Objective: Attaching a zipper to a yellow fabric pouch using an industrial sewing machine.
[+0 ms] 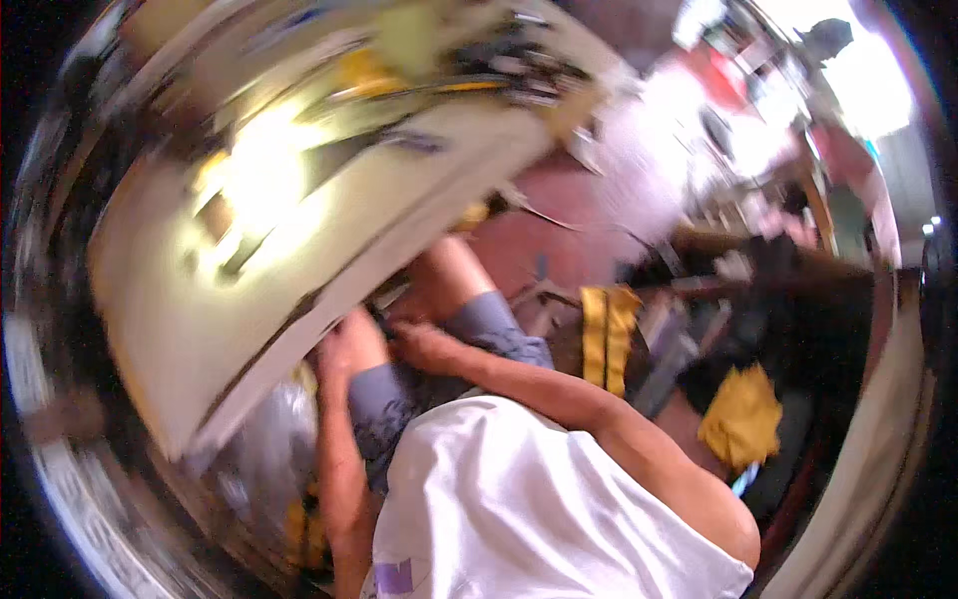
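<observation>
Both my hands are low between my knees, just under the near edge of a pale table (399, 210). My left hand (335, 351) rests by my left thigh, close to the table edge, smeared by motion. My right hand (423, 345) looks curled beside it, over the inner side of my right leg. A dark thing (379, 311) shows between the two hands. Its kind is too blurred to tell, and so is whether either hand grips it. The fingers of both hands are mostly hidden or blurred.
A bright lamp glow (264, 185) lights the tabletop. Dark, jumbled items (514, 65) and a yellow thing (367, 75) lie at its far side. To my right are a yellow strip with dark lines (606, 339) and a yellow cloth (743, 417). Clear plastic (264, 439) hangs at lower left.
</observation>
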A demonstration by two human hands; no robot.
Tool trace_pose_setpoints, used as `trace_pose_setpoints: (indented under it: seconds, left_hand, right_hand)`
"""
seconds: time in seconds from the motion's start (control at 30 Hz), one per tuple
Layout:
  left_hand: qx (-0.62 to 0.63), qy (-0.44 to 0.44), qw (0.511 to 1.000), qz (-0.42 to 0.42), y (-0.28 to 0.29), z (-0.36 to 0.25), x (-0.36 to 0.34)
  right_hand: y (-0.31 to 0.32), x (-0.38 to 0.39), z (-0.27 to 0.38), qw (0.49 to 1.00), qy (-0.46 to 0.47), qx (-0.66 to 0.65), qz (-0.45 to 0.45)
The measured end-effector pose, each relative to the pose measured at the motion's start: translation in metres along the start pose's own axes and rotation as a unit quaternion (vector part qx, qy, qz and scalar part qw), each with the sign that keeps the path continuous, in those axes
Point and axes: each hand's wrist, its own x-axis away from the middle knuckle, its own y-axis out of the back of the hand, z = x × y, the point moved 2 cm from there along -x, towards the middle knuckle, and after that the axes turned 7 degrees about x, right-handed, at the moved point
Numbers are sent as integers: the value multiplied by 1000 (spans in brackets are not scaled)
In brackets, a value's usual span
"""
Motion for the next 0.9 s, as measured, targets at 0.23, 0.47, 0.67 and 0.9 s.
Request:
trace_pose_setpoints:
  seconds: [0.23, 0.47, 0.67, 0.9]
  left_hand:
    - [-271, -203, 940, -36, -92, -47, -32]
    - [-266, -198, 943, -5, -89, -46, -41]
    - [-250, -184, 951, 10, -73, -37, -44]
    - [-208, -170, 963, 17, -54, -28, -50]
  right_hand:
    - [114, -3, -3, 930, -172, -302, -118]
    - [117, -6, 4, 898, -201, -378, -104]
    - [117, -9, 6, 878, -222, -420, -62]
    - [162, 11, -1, 900, -237, -352, -103]
